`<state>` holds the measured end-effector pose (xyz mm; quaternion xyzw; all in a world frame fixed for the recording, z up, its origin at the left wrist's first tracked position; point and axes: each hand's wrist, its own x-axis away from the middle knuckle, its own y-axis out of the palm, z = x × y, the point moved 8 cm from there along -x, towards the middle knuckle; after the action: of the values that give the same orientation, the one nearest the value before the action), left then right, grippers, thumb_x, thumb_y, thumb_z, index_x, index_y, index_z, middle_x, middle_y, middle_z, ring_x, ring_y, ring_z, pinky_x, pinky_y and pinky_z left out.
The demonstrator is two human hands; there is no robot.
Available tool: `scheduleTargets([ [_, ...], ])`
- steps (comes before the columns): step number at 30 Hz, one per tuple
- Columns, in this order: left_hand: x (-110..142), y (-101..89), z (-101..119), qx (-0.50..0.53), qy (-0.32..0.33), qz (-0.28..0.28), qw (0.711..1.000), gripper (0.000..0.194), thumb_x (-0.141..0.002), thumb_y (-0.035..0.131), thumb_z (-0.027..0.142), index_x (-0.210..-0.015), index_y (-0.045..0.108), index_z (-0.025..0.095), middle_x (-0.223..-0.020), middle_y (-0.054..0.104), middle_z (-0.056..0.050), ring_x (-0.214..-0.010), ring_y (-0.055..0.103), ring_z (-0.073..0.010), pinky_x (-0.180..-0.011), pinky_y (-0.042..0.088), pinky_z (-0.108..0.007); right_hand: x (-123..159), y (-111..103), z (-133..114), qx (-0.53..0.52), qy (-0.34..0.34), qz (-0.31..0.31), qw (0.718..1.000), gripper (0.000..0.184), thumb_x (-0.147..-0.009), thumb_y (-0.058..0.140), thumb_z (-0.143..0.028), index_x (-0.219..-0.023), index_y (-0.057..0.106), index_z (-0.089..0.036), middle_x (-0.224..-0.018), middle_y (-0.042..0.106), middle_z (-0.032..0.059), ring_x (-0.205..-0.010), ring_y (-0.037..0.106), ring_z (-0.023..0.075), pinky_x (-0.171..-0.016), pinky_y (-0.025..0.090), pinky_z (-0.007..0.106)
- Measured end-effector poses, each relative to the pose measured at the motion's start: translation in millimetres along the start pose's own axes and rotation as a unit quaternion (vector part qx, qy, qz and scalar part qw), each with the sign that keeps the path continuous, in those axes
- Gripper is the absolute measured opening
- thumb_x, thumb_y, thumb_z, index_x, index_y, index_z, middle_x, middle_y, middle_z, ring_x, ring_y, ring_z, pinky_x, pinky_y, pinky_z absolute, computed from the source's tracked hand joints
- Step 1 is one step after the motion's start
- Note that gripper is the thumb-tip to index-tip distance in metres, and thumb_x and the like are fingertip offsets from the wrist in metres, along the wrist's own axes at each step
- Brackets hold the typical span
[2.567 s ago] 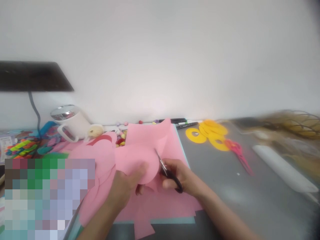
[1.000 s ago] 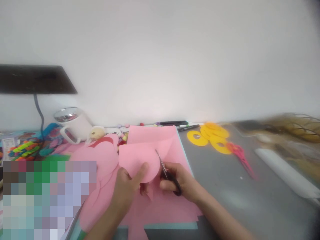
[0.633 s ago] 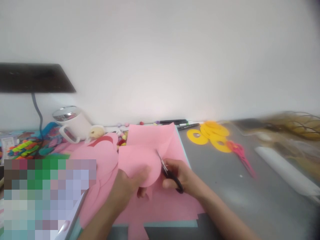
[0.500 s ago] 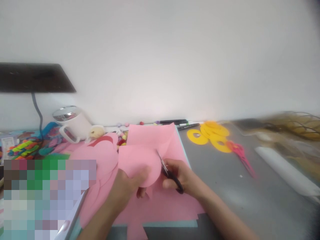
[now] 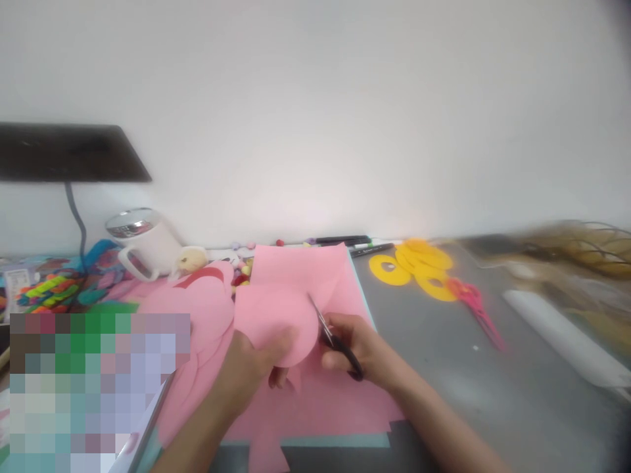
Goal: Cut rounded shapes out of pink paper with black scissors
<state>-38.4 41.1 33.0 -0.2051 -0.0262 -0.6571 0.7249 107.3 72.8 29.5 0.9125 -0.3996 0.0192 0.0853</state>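
My left hand (image 5: 259, 368) pinches a piece of pink paper (image 5: 276, 312) with a rounded right edge, thumb on top and fingers underneath. My right hand (image 5: 352, 345) is closed round the black handles of a pair of scissors (image 5: 345, 355). The narrow blades point up and to the left, at the curved edge of that paper. Beneath both hands lie larger pink sheets (image 5: 340, 407) on a light blue sheet (image 5: 345, 441). Left of my hands rests a pile of rounded pink paper pieces (image 5: 207, 305).
Yellow paper rings (image 5: 389, 270) and pink scissors (image 5: 478, 312) lie on the grey table (image 5: 444, 394) to the right, beside a white roll (image 5: 562, 335). Black pens (image 5: 342, 240) lie near the wall. A lidded white mug (image 5: 152, 246) stands at left, below a dark panel (image 5: 64, 152).
Almost nothing differs. The scissor blades look slightly closer together at the paper's edge, and the held paper has shifted very little.
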Motion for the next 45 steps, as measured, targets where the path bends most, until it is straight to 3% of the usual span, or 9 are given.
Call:
scheduleTargets([
  [4, 1.0, 1.5, 2.1, -0.005, -0.013, -0.016, 1.000, 0.052, -0.070, 0.062, 0.043, -0.030, 0.039, 0.021, -0.034, 0.044, 0.000, -0.038, 0.046, -0.0130, -0.057, 0.047, -0.032, 0.4, 0.3, -1.0, 0.004, 0.004, 0.003, 1.000, 0.048, -0.063, 0.078, -0.052, -0.080, 0.057, -0.012, -0.059, 0.039, -0.0052, -0.052, 0.030, 0.0065, -0.047, 0.019, 0.021],
  [9, 5.4, -1.6, 8.0, 0.007, -0.025, 0.028, 0.999, 0.052, -0.070, 0.060, 0.045, -0.031, 0.034, 0.023, -0.034, 0.039, 0.001, -0.038, 0.041, -0.0117, -0.053, 0.044, -0.031, 0.5, -0.9, 0.0, 0.002, 0.007, 0.006, 1.000, 0.045, -0.064, 0.078, -0.050, -0.078, 0.056, -0.013, -0.058, 0.038, -0.0058, -0.050, 0.029, 0.0060, -0.046, 0.018, 0.020],
  [20, 6.7, -0.3, 12.1, 0.054, -0.020, 0.037, 0.998, 0.047, -0.068, 0.061, 0.038, -0.033, 0.033, 0.023, -0.033, 0.039, 0.002, -0.037, 0.038, -0.0106, -0.050, 0.041, -0.030, -0.2, -1.5, -1.0, 0.007, 0.018, 0.020, 1.000, 0.044, -0.059, 0.082, -0.044, -0.069, 0.050, -0.016, -0.055, 0.035, -0.0074, -0.048, 0.029, 0.0054, -0.043, 0.020, 0.019],
  [25, 2.5, 1.8, 7.5, 0.061, -0.026, 0.005, 0.998, 0.045, -0.067, 0.064, 0.036, -0.033, 0.038, 0.022, -0.033, 0.041, 0.002, -0.037, 0.040, -0.0105, -0.048, 0.040, -0.028, -0.9, -1.7, -0.3, 0.009, 0.019, 0.017, 1.000, 0.043, -0.061, 0.080, -0.046, -0.069, 0.050, -0.016, -0.054, 0.035, -0.0078, -0.047, 0.029, 0.0054, -0.043, 0.021, 0.019],
  [32, -2.4, 7.3, 5.6, 0.108, 0.021, -0.027, 0.994, 0.043, -0.072, 0.062, 0.033, -0.036, 0.045, 0.018, -0.031, 0.043, 0.002, -0.032, 0.036, -0.0083, -0.039, 0.032, -0.024, -0.1, -1.5, -2.5, 0.023, 0.017, 0.023, 0.999, 0.045, -0.061, 0.079, -0.050, -0.071, 0.052, -0.015, -0.056, 0.037, -0.0065, -0.049, 0.032, 0.0063, -0.044, 0.022, 0.020],
  [39, -0.8, 5.2, 1.3, 0.085, -0.021, -0.004, 0.996, 0.052, -0.074, 0.062, 0.038, -0.029, 0.043, 0.019, -0.028, 0.045, -0.002, -0.030, 0.040, -0.0103, -0.043, 0.041, -0.027, -0.8, 0.2, 0.0, 0.037, 0.010, 0.009, 0.999, 0.046, -0.065, 0.076, -0.053, -0.076, 0.055, -0.014, -0.059, 0.039, -0.0051, -0.052, 0.033, 0.0073, -0.046, 0.022, 0.021],
  [45, 2.0, 1.9, 3.0, 0.034, -0.011, 0.006, 0.999, 0.057, -0.077, 0.058, 0.041, -0.026, 0.040, 0.021, -0.027, 0.044, -0.002, -0.032, 0.041, -0.0113, -0.047, 0.044, -0.028, -1.0, 1.2, -3.1, 0.026, -0.004, -0.007, 1.000, 0.052, -0.064, 0.075, -0.059, -0.083, 0.056, -0.014, -0.066, 0.044, -0.0027, -0.059, 0.037, 0.0097, -0.050, 0.028, 0.021],
])
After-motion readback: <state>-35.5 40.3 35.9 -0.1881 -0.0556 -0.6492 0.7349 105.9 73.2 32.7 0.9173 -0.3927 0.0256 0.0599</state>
